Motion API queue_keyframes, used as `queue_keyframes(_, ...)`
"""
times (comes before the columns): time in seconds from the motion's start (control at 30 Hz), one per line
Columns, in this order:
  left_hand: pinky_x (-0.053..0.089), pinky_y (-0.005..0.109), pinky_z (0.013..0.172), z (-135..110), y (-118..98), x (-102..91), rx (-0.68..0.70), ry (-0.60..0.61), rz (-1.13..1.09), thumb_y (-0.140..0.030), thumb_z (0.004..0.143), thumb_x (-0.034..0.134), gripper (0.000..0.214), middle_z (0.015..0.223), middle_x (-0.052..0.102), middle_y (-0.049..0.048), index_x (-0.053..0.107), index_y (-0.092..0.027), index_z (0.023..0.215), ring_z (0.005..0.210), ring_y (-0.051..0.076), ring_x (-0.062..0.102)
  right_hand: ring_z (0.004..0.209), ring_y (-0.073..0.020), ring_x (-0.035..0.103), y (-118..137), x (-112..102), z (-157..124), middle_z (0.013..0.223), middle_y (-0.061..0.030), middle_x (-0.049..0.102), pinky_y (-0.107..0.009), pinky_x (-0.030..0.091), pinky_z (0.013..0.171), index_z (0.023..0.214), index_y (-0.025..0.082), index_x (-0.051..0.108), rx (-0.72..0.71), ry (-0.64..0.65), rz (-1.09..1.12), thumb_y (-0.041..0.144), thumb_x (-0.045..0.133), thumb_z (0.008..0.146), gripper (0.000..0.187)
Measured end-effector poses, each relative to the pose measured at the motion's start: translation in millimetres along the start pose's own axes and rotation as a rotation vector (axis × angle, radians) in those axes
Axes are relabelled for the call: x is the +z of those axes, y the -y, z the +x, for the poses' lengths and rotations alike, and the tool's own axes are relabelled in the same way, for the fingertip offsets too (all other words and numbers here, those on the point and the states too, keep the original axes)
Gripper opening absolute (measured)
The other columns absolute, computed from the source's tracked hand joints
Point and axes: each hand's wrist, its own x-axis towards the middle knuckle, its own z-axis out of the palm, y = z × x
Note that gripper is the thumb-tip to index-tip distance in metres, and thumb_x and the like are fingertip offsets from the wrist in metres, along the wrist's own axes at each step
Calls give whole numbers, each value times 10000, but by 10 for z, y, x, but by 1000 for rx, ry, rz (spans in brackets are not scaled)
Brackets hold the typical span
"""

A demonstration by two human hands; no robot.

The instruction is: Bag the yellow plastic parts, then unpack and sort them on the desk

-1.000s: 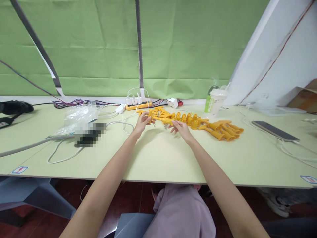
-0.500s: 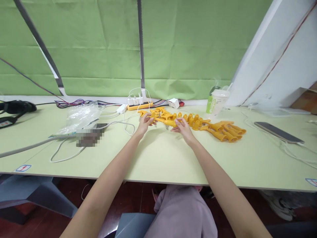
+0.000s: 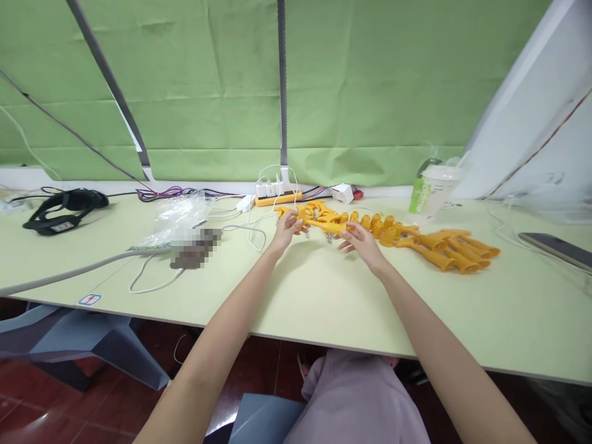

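Observation:
Between my two hands is a long yellow plastic piece (image 3: 332, 227), held level just above the table. My left hand (image 3: 287, 233) is closed round its left end. The fingertips of my right hand (image 3: 363, 242) pinch its right end, with the lower fingers loosely bent. Small metal chains (image 3: 328, 237) hang behind the piece. More yellow plastic parts lie behind it. To the right, a row of short yellow cups (image 3: 388, 233) leads to several longer flared yellow tubes (image 3: 456, 250).
Behind the hands sits a yellow power strip (image 3: 277, 198) with white plugs and cables. A drink cup (image 3: 435, 191) stands at the back right, and a phone (image 3: 557, 248) lies farther right. On the left are clear plastic packaging (image 3: 178, 216) and a black headset (image 3: 67, 209).
The view has swung left, so everything sits farther right in the picture. Both hands keep hold of the long yellow piece, with little visible change in their grip.

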Motion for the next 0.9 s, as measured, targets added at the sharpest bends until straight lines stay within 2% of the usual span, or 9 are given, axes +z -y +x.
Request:
queue_keyframes(0.07, 405, 248, 639, 7, 10, 6, 10, 23, 2, -535, 716, 629, 411, 758, 679, 4, 429, -214, 876, 662, 139, 642, 549, -146, 627, -16, -13, 7, 842, -97, 694, -245, 482, 461, 897, 181, 562, 5, -1, -43, 649, 565, 728, 497)
queue_keyframes(0.17, 400, 248, 630, 17, 27, 27, 16, 29, 1, -523, 721, 627, 402, 758, 677, 10, 431, -211, 881, 659, 142, 640, 479, -127, 586, -51, -8, 14, 804, -155, 688, -228, 401, 393, 747, 145, 574, 46, 37, -106, 691, 399, 802, 576)
queue_keyframes(0.27, 396, 244, 615, 20, 42, 55, -11, 4, -4, -520, 716, 632, 402, 750, 674, 11, 430, -208, 867, 637, 138, 633, 446, -116, 573, -72, 31, 7, 782, -119, 683, -210, 357, 353, 886, 158, 560, 78, 72, -100, 701, 362, 809, 582)
queue_keyframes(0.4, 394, 236, 597, 24, 57, 68, -56, -42, -18, -527, 714, 633, 411, 749, 674, 9, 412, -209, 851, 614, 130, 627, 525, -123, 622, -42, 91, -14, 920, -43, 667, -213, 437, 397, 1205, 269, 348, 29, 74, 23, 677, 488, 757, 621)
queue_keyframes(0.47, 398, 235, 595, 29, 62, 57, -67, -58, -20, -530, 716, 631, 413, 756, 675, 8, 404, -212, 852, 620, 131, 632, 587, -130, 644, -25, 103, -15, 1018, -39, 640, -236, 486, 450, 1195, 292, 339, -18, 90, 37, 631, 598, 701, 653)
queue_keyframes(0.57, 400, 236, 590, 39, 67, 37, -74, -69, -9, -524, 721, 629, 407, 759, 674, 7, 401, -213, 853, 621, 134, 636, 596, -138, 649, -29, 94, -4, 1060, -52, 629, -256, 497, 476, 1110, 258, 410, -57, 91, 2, 587, 689, 630, 646)
queue_keyframes(0.67, 398, 235, 584, 41, 62, 35, -75, -60, -7, -514, 721, 633, 401, 754, 673, 8, 407, -211, 854, 611, 133, 632, 543, -135, 634, -52, 62, 6, 944, -71, 677, -234, 456, 440, 1054, 208, 461, -19, 71, -48, 631, 623, 682, 587)
queue_keyframes(0.8, 397, 224, 585, 19, 40, 63, -49, -9, -28, -513, 704, 645, 409, 754, 676, 9, 417, -206, 851, 613, 123, 627, 480, -115, 596, -67, 14, -3, 797, -99, 697, -204, 398, 390, 907, 159, 562, 40, 78, -153, 706, 394, 792, 583)
queue_keyframes(0.9, 394, 216, 580, 6, 37, 74, -52, -13, -42, -515, 696, 650, 421, 753, 676, 9, 416, -204, 854, 618, 119, 626, 522, -117, 620, -67, 8, -11, 929, -99, 691, -203, 419, 400, 1074, 187, 556, 34, 94, -162, 698, 322, 823, 615)
